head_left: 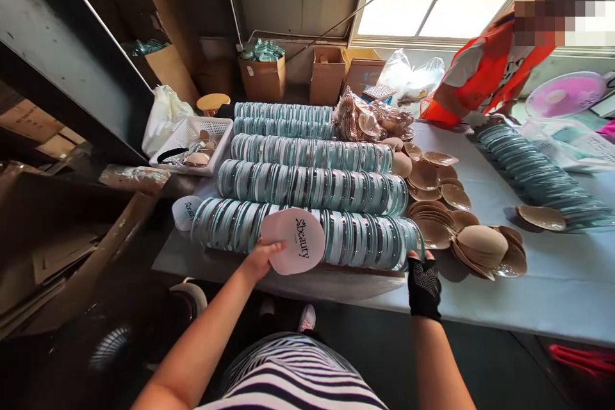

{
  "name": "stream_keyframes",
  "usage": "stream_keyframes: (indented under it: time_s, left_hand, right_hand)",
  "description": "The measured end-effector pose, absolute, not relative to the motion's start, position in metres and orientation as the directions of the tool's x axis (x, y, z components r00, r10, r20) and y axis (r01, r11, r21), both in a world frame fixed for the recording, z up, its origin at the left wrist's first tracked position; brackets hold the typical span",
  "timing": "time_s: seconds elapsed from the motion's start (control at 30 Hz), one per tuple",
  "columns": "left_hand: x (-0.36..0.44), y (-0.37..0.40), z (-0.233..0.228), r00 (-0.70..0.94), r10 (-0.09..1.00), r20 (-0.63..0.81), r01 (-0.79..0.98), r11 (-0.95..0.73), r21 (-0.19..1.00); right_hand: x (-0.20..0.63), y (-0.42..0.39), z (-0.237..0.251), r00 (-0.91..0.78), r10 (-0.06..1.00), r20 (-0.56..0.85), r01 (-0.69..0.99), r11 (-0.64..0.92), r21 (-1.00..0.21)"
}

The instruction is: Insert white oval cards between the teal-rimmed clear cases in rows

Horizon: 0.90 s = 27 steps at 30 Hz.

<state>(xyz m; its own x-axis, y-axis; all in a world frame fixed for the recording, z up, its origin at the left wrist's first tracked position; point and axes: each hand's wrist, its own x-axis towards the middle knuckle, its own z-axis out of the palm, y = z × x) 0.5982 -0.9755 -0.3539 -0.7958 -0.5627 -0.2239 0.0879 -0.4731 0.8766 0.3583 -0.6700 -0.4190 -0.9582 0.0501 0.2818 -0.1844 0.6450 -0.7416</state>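
Note:
My left hand (266,257) grips a pale pink rounded card (294,240) printed with "beauty", thumb on its face. The card is held in front of the nearest row of round glass discs (240,221), covering part of that row. My right hand (425,285), in a black fingerless glove, is at the row's right end. Its fingertips close on the edge of the end disc (412,240). A similar printed card (186,213) stands at the row's left end. Brown oval cup-shaped pieces (480,246), some glossy, lie stacked just right of my right hand.
More disc rows (312,186) lie behind the front one. At the back are bagged brown pieces (365,118); a white basket (223,147) stands left. Across the table, a person in an orange vest (500,70) stands by another disc row (542,170). Cardboard boxes (262,80) line the wall.

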Motion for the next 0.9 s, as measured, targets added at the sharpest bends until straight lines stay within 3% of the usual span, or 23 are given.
stream_keyframes:
  time_s: [0.07, 0.1, 0.2, 0.27, 0.4, 0.5, 0.53, 0.6, 0.67, 0.7, 0.73, 0.9]
  left_hand:
    - [0.599, -0.964, -0.353, -0.795, -0.564, -0.223, 0.139, -0.528, 0.838]
    - [0.598, -0.961, -0.351, -0.799, -0.558, -0.225, 0.152, -0.549, 0.822]
    - [0.592, -0.958, -0.343, -0.805, -0.547, -0.23, 0.169, -0.583, 0.794]
    - [0.587, -0.963, -0.337, -0.802, -0.551, -0.23, 0.183, -0.594, 0.783]
    - [0.576, -0.978, -0.323, -0.814, -0.542, -0.209, 0.182, -0.58, 0.794]
    - [0.562, -0.987, -0.313, -0.845, -0.493, -0.208, 0.165, -0.61, 0.775]
    - [0.555, -0.99, -0.31, -0.841, -0.491, -0.226, 0.162, -0.628, 0.761]
    - [0.54, -0.994, -0.305, -0.821, -0.508, -0.261, 0.17, -0.654, 0.737]
    - [0.525, -0.998, -0.302, -0.813, -0.516, -0.271, 0.196, -0.68, 0.707]
    - [0.518, -1.0, -0.301, -0.815, -0.512, -0.271, 0.21, -0.697, 0.685]
    - [0.512, -1.002, -0.301, -0.819, -0.502, -0.279, 0.216, -0.719, 0.66]
    - [0.499, -1.005, -0.309, -0.846, -0.448, -0.288, 0.217, -0.784, 0.582]
  right_hand:
    - [0.379, -0.684, -0.397, -0.935, 0.079, 0.347, -0.229, 0.613, -0.757]
    - [0.392, -0.696, -0.385, -0.924, 0.028, 0.382, -0.298, 0.576, -0.761]
    - [0.437, -0.747, -0.356, -0.829, -0.314, 0.463, -0.558, 0.404, -0.725]
    - [0.468, -0.782, -0.343, -0.728, -0.444, 0.522, -0.676, 0.339, -0.654]
    - [0.513, -0.833, -0.323, -0.674, -0.409, 0.615, -0.739, 0.377, -0.559]
    - [0.513, -0.85, -0.305, -0.739, -0.419, 0.528, -0.67, 0.365, -0.647]
    - [0.506, -0.848, -0.3, -0.798, -0.363, 0.482, -0.6, 0.387, -0.7]
    - [0.494, -0.832, -0.292, -0.909, -0.106, 0.403, -0.405, 0.457, -0.792]
    - [0.493, -0.802, -0.291, -0.92, 0.143, 0.366, -0.243, 0.526, -0.815]
    - [0.5, -0.785, -0.293, -0.915, 0.185, 0.359, -0.2, 0.566, -0.8]
    - [0.511, -0.77, -0.299, -0.923, 0.165, 0.347, -0.181, 0.609, -0.772]
    - [0.581, -0.743, -0.349, -0.972, -0.194, 0.134, -0.232, 0.693, -0.682]
